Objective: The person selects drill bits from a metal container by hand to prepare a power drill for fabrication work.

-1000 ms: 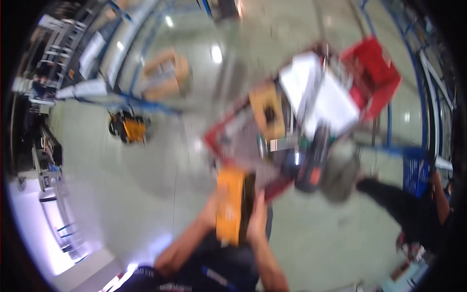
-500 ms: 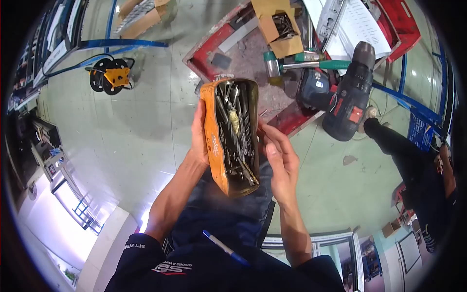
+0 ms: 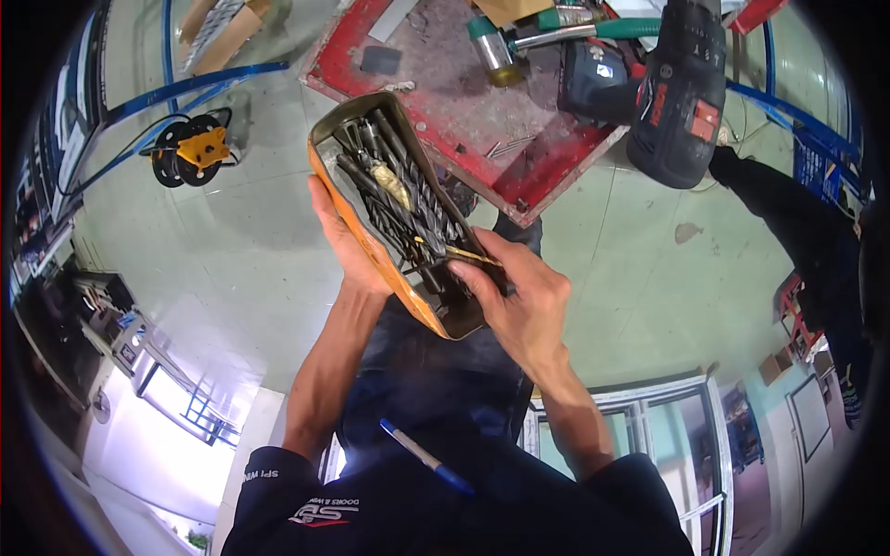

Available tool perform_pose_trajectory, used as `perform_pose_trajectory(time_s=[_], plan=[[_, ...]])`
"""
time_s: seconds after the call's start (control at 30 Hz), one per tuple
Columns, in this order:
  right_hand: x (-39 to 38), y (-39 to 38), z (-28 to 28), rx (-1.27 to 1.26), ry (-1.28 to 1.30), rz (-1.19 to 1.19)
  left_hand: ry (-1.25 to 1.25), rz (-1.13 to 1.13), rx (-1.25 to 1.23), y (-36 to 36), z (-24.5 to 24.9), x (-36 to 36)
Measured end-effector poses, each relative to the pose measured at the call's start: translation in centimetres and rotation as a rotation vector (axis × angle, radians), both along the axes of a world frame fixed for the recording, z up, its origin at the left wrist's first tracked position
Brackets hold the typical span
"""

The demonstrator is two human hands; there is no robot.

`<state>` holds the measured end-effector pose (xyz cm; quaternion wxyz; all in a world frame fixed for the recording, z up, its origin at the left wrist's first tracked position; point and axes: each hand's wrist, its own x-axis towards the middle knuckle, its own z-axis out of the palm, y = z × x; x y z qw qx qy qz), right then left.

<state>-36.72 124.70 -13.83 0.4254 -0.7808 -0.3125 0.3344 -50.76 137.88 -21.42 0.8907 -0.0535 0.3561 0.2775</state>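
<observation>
the left hand [image 3: 348,243] grips the orange drill bit case [image 3: 404,295] from below, fingers curled. the right hand [image 3: 521,298], at its near end, pinches a thin gold drill bit [image 3: 461,251] over it

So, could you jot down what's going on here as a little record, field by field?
Left hand: grips the orange case by its side
Case contents: dark drill bits, loosely piled
Right hand: pinches a thin gold bit at the case's near end
Beyond: cordless drill and mallet on a red worktop
Floor: cable reel
</observation>
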Motion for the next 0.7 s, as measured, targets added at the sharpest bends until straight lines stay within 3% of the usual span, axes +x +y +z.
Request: perform_pose_trajectory(time_s=[0.1, 0.3, 0.6, 0.7], plan=[[-0.1, -0.3, 0.0, -0.069, -0.036, 0.027, 0.051, 0.008, 0.074, -0.9, 0.1, 0.0], [0.4, -1.4, 0.4, 0.047, -0.196, -0.077, 0.017, 0.025, 0.002, -1.5, -0.2, -0.6], [1.1, -1.4, 1.2, 0.031, -0.248, -0.054, 0.132, 0.027, 0.093, -0.4, 0.8, 0.4], [0.9, -1.4, 0.7, 0.044, -0.202, -0.082, 0.055, 0.073, 0.096, -0.4, -0.2, -0.8]])
